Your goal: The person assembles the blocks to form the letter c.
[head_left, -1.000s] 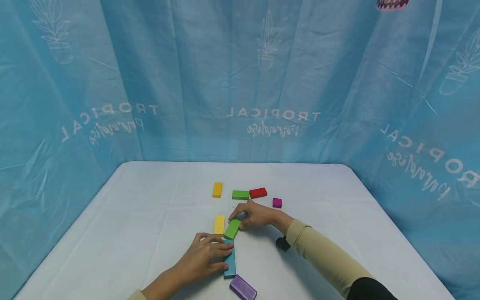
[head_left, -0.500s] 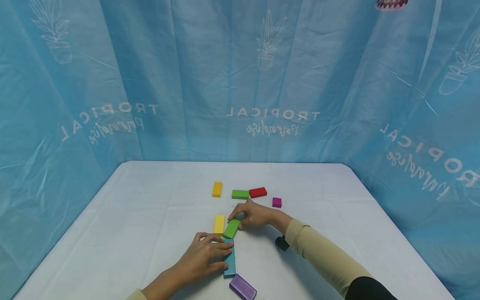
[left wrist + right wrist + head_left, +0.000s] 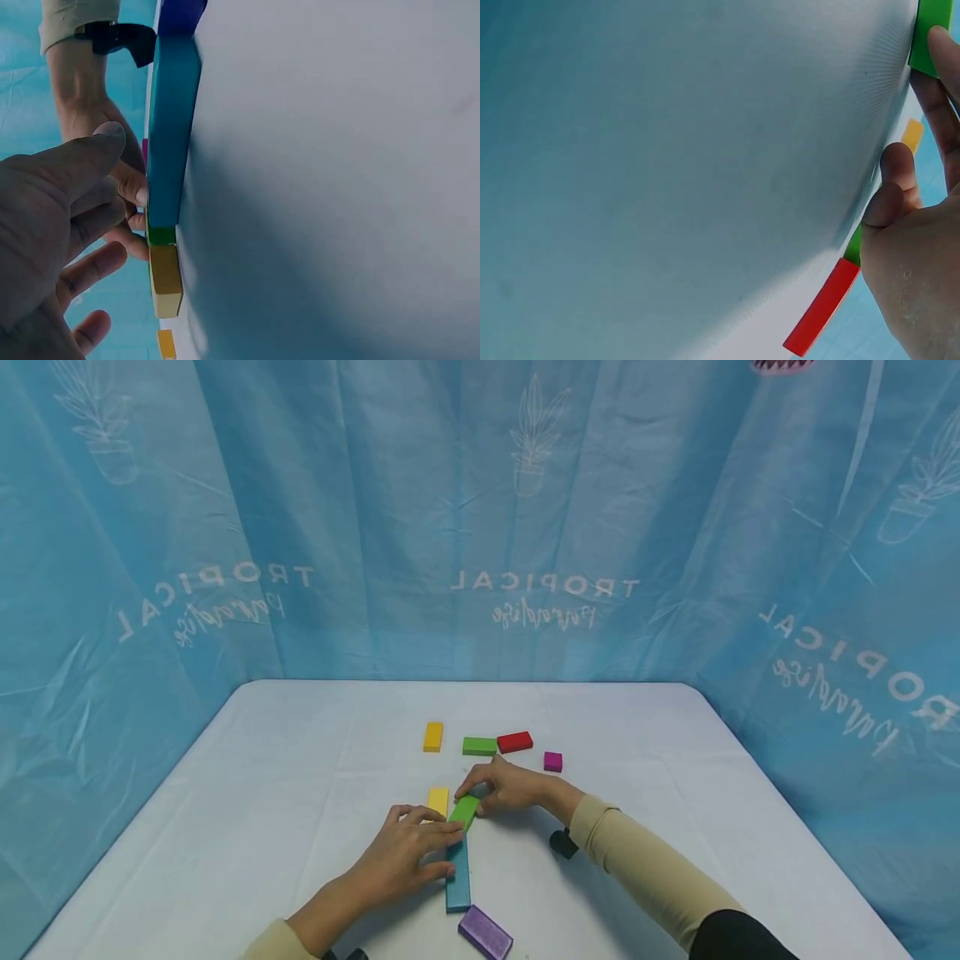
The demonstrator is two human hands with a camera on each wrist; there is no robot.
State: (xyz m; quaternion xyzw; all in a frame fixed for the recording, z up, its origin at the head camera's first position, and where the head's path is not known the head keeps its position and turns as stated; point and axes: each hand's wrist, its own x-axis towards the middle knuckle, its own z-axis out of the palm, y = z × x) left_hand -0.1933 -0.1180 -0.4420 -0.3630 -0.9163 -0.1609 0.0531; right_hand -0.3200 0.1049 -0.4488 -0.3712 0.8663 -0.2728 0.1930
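Table (image 3: pixel 300 827), white; blue curtain (image 3: pixel 405 502) behind it, lettering reversed. Right hand (image 3: pixel 512 788): thumb and forefinger pinching the near green block (image 3: pixel 465 811), which lies aslant at the far end of a longer blue block (image 3: pixel 458 883). Left hand (image 3: pixel 408 852): fingers spread and loosely extended, screening the place where green and blue come together; thumb raised clear of blue in the left wrist view. Whether any left fingertip touches a block, I cannot tell. Yellow block (image 3: pixel 438 800) just left of the pinched one, partly behind the left fingers. Purple block (image 3: pixel 486 932) turned at an angle by blue's near end. Farther out, beyond the right hand: far green block (image 3: pixel 479 746) and red block (image 3: pixel 515 742), end to end; magenta block (image 3: pixel 552 762) to their right, slightly nearer, apart; orange block (image 3: pixel 433 737) off left, also apart. Tan sleeve (image 3: pixel 645 868) on the right arm, black band (image 3: pixel 738 937) around it.
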